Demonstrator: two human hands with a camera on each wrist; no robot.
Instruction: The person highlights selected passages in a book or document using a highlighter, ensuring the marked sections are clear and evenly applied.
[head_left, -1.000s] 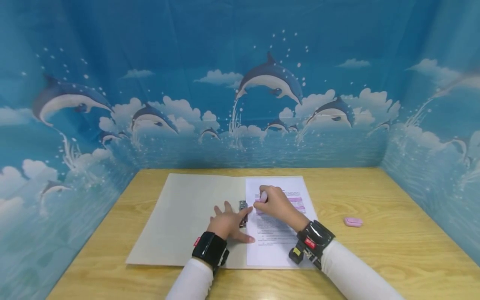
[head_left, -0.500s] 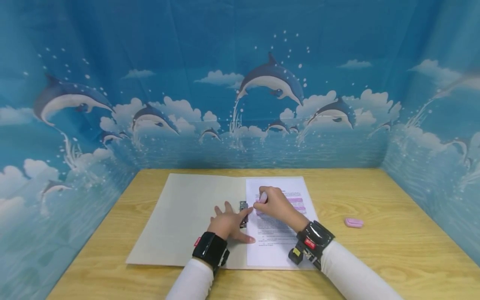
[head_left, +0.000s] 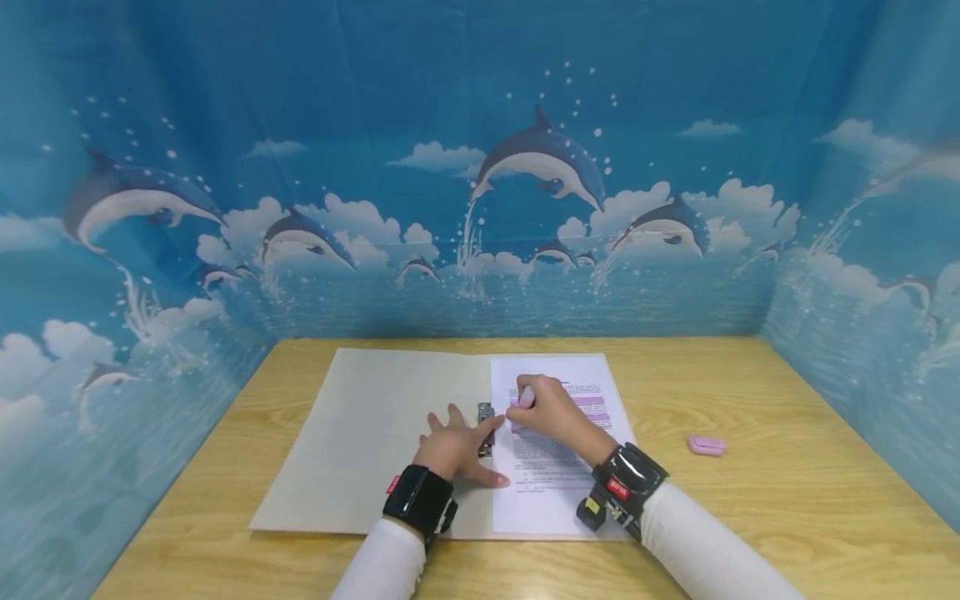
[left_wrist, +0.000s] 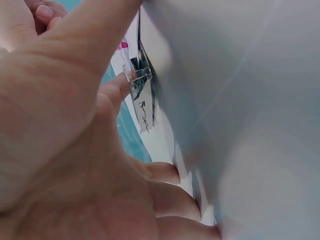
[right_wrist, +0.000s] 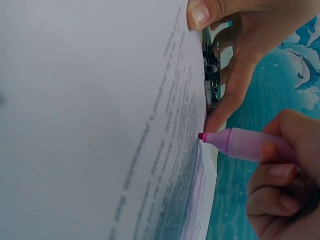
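My right hand point(head_left: 551, 410) grips a pink highlighter point(right_wrist: 250, 143), its magenta tip right at the left edge of the printed text. Below it lies a white printed sheet point(head_left: 551, 508), with several lines in its upper part marked pink. The sheet sits on the right half of an open pale folder point(head_left: 360, 433). My left hand point(head_left: 453, 450) is spread over the fold, thumb and index fingertip on the sheet's left margin, other fingers on the folder's left half. Between its thumb and index finger shows a metal clip point(head_left: 486, 411), partly hidden by the hand.
The highlighter's pink cap point(head_left: 707, 446) lies on the wooden table point(head_left: 750, 517) to the right of the folder. A blue curtain point(head_left: 375, 283) printed with dolphins stands behind the table and along both sides.
Almost nothing moves. Both hands keep their places, and the highlighter stays at the left of the text; the whole view shifts very slightly.
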